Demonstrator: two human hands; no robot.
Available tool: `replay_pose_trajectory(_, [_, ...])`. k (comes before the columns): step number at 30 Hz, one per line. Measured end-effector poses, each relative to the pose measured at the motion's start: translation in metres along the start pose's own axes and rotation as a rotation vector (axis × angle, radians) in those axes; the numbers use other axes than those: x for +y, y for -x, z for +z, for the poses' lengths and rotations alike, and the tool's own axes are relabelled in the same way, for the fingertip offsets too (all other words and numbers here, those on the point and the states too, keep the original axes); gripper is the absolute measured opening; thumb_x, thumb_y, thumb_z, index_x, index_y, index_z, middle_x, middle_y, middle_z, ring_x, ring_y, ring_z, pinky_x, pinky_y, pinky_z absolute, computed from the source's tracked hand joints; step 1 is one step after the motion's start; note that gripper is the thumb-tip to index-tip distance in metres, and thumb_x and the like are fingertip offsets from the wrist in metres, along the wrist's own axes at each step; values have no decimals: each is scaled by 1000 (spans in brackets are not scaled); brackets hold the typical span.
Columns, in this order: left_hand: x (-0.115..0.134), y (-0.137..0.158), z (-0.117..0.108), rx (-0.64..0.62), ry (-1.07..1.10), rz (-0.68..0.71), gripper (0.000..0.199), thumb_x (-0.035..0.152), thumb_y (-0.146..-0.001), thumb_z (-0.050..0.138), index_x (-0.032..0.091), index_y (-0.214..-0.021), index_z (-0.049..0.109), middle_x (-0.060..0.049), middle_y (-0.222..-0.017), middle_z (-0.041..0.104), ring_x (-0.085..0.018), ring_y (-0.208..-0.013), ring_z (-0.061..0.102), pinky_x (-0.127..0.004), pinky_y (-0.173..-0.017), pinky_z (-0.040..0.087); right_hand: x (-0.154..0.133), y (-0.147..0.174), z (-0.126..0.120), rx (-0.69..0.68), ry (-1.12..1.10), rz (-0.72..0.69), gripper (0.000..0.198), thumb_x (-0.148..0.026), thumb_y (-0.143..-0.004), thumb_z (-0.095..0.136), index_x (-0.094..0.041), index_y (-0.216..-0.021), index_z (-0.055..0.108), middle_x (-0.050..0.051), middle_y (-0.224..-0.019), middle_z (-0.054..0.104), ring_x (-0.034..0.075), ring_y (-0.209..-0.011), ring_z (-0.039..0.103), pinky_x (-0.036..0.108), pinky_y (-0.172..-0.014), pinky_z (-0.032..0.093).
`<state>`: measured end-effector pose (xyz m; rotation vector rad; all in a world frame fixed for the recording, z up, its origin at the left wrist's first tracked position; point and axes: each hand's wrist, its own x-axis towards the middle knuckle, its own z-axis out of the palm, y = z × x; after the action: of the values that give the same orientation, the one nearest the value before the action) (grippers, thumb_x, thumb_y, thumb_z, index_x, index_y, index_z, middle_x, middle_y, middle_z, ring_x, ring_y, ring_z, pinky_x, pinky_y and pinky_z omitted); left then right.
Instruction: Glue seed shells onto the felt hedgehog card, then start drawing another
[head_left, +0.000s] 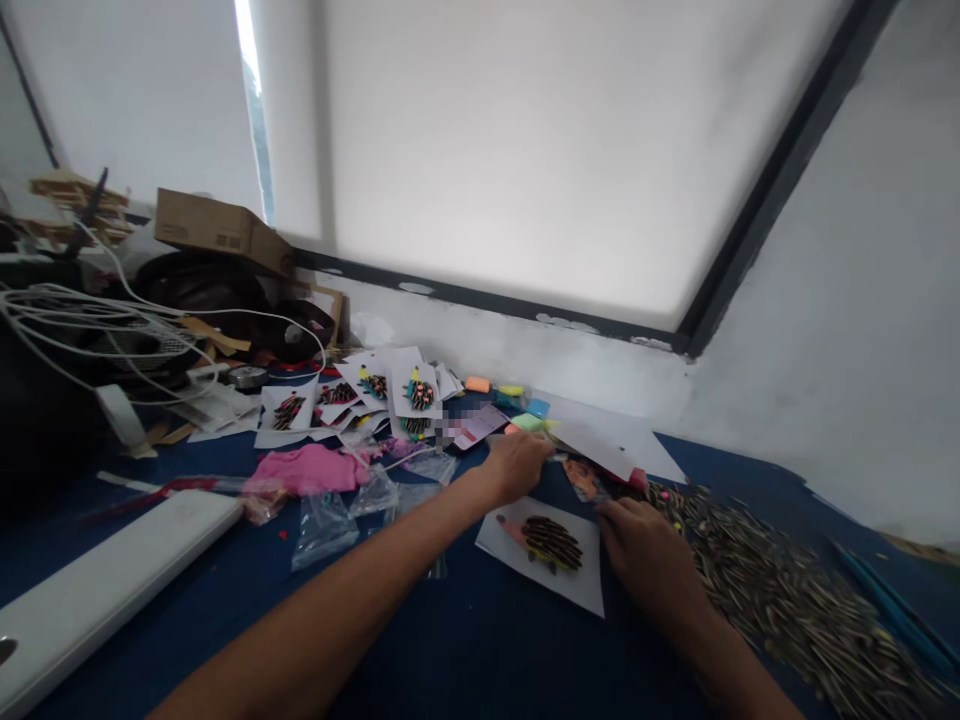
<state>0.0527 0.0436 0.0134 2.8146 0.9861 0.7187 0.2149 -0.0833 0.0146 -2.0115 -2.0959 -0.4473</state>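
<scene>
My left hand (520,466) reaches forward with its fingers curled closed, just short of several soft coloured clay blocks. What its fingertips hold, if anything, is hidden. My right hand (651,552) is closed too, its fingertips bent beside the right edge of a white card. Between both hands lies a small clear packet with orange-brown contents (582,480); whether the fingers grip it is unclear. Below them, the white card (496,545) lies flat, bearing a hedgehog figure (553,542) with a pink face, yellow underside and dark striped spines. A green clay block (527,423) sits beyond my left hand.
A heap of striped shell-like pieces (780,575) spreads at right. Finished-looking hedgehog cards (417,392) are piled at back centre. Pink clay (311,470) and clear plastic bags (324,528) lie left, near a long white box (127,570). Cables (97,320) and a cardboard box (217,228) stand behind.
</scene>
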Motion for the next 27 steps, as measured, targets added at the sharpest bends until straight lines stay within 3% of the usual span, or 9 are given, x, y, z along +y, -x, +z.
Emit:
replay_pose_trajectory(3, [13,-1,-8,67,174,7,31,10,-87,43,17,-103,69,-8,-106,69,-20,-97,64,-30,-84,49,2,0,3,80,-97,17,26,-20,-88,45,-17,-94,70,11,-89,71,26,-86,66,36,-74,48])
replay_pose_trajectory(7, [29,-5,-11,88,485,31,27,11,-86,48,13,-100,71,-7,-96,72,-17,-90,65,-25,-81,47,4,-3,4,213,-428,148,38,-36,-88,47,-16,-118,59,12,-100,72,25,-88,67,37,-77,50])
replay_pose_trajectory(11, [37,-8,-11,59,738,35,19,17,-79,61,12,-95,71,-5,-81,71,-14,-73,62,-22,-68,46,8,-7,1,228,-643,213,35,-46,-85,49,-18,-101,64,10,-92,71,23,-81,67,35,-73,51])
replay_pose_trajectory(15, [39,-9,-12,94,884,-5,13,20,-78,63,11,-84,69,-1,-67,64,-11,-64,55,-20,-60,41,8,-9,-5,323,-641,211,32,-45,-79,54,-19,-92,66,7,-85,67,20,-69,62,32,-66,48])
replay_pose_trajectory(18, [39,-11,-13,124,967,-54,9,17,-78,62,10,-76,67,1,-64,60,-9,-63,52,-19,-59,39,5,-9,-11,291,-658,193,29,-45,-77,54,-19,-80,68,6,-80,66,19,-68,59,31,-64,46])
replay_pose_trajectory(23, [39,-10,-15,-33,1233,-211,7,15,-78,64,9,-82,64,2,-62,59,-8,-57,54,-21,-61,44,-1,-7,-16,236,-736,240,31,-47,-79,53,-20,-69,63,1,-60,60,16,-57,52,27,-54,39])
replay_pose_trajectory(27, [38,-6,-18,-97,1359,-296,11,15,-81,62,10,-72,59,1,-58,59,-8,-52,57,-24,-59,50,-2,-7,-17,226,-808,244,35,-51,-80,54,-20,-66,61,-2,-54,53,14,-51,46,26,-49,35])
